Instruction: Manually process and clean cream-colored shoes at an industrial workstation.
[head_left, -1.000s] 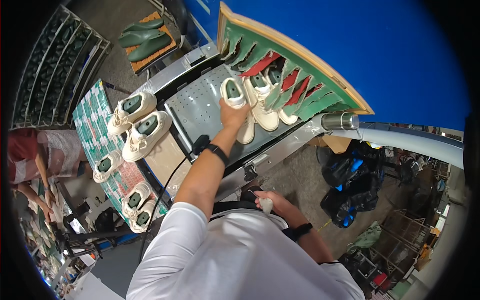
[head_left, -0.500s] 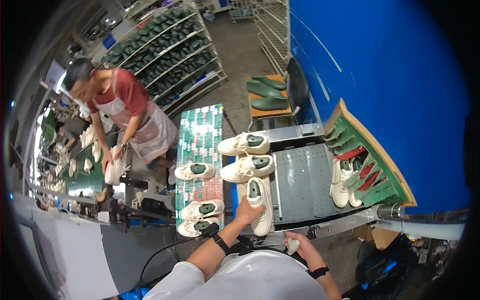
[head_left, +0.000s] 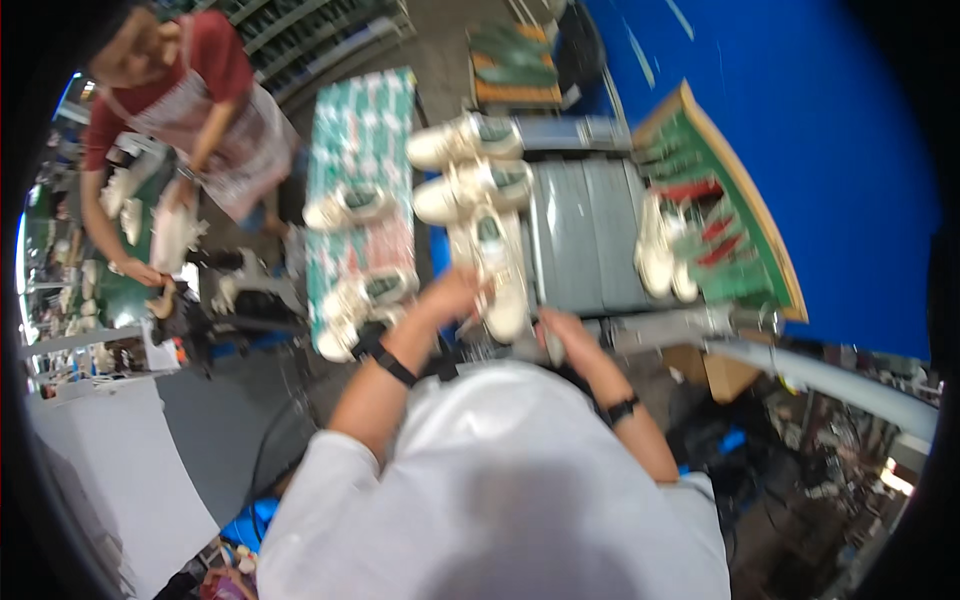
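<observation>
A cream lace-up shoe (head_left: 503, 290) with a green last inside stands toe toward me at the near left edge of the grey conveyor. My left hand (head_left: 455, 297) is at its left side; motion smears the fingers, so whether they grip it is unclear. To the right of the toe, my right hand (head_left: 570, 335) is closed on a small whitish piece (head_left: 553, 348), too blurred to name. Two more cream shoes lie just beyond, an upper one (head_left: 440, 146) and a nearer one (head_left: 450, 195), toes pointing left.
Left of the conveyor (head_left: 590, 220), a green-and-red patterned board (head_left: 350, 110) bears several cream shoes. A pair of shoes (head_left: 655, 250) sits by the green strip curtain (head_left: 735, 235) at right. A co-worker in a pink apron (head_left: 220, 135) handles a shoe at far left. A blue panel (head_left: 800, 150) rises at right.
The whole view has shifted, with things now higher and further left in the picture, and blurred. My left hand has slid off the shoe's front toward its left side. My right hand stays closed.
</observation>
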